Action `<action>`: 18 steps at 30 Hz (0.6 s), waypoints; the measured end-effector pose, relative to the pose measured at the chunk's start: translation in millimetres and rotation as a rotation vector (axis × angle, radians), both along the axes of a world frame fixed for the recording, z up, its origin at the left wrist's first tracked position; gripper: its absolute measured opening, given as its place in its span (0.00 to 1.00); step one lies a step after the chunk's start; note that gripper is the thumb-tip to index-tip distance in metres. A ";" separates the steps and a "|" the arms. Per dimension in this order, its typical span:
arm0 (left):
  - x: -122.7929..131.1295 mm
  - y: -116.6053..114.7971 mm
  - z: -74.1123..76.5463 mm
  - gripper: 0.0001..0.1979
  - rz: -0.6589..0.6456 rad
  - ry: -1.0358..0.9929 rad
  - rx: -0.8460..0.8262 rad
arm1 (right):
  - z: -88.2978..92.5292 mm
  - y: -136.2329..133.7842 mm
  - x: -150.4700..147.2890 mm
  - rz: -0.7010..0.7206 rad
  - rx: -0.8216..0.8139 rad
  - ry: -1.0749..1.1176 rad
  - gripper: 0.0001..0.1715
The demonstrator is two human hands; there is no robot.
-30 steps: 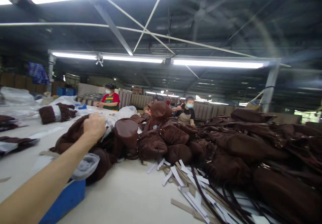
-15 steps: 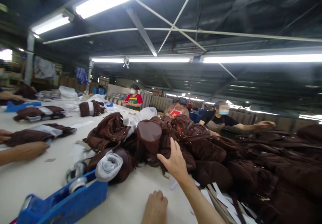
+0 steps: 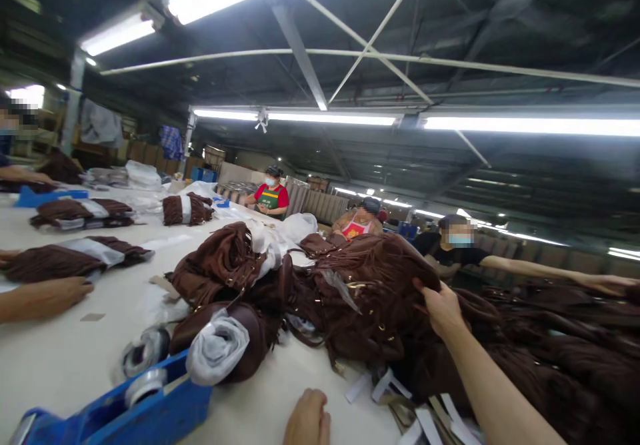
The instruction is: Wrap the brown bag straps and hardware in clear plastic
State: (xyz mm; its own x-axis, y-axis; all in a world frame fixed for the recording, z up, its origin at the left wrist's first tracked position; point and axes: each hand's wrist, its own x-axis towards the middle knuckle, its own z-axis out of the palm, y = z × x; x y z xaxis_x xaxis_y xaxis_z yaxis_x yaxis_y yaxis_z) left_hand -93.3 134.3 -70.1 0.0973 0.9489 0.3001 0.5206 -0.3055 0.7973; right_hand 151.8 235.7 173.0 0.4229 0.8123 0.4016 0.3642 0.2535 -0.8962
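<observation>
A big heap of dark brown fringed bags (image 3: pixel 370 292) covers the white table (image 3: pixel 75 358) from the middle to the right. My right hand (image 3: pixel 443 308) reaches forward into the heap, its fingers closed on the edge of one brown fringed bag, which is lifted a little above the rest. At the bottom edge my left hand (image 3: pixel 307 422) rests on the table with its fingers curled and nothing visible in them. Just left of it lies a brown bag stuffed with white paper (image 3: pixel 217 348).
A blue tape dispenser (image 3: pixel 140 408) sits at the near left. White and tan paper strips (image 3: pixel 420 418) lie under my right arm. Another person's hand (image 3: pixel 55 295) rests at the left by banded brown bundles (image 3: pixel 75 255). Three workers stand across the table; one stretches an arm (image 3: pixel 560 275) over the heap.
My right hand has moved right, from lying open on the pile to gripping a fringed bag and lifting it. My left hand has barely moved.
</observation>
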 end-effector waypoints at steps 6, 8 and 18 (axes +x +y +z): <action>-6.2 -10.1 41.5 0.15 -0.013 -0.601 -0.198 | 15.1 -105.2 70.0 0.123 0.025 0.196 0.23; -7.6 -22.0 65.4 0.18 -0.028 -0.887 -0.421 | 8.6 -138.8 73.4 0.178 0.005 0.184 0.22; -24.4 -155.6 95.0 0.27 -0.152 -0.698 -0.623 | -85.7 -198.9 29.5 0.133 -0.311 -0.188 0.14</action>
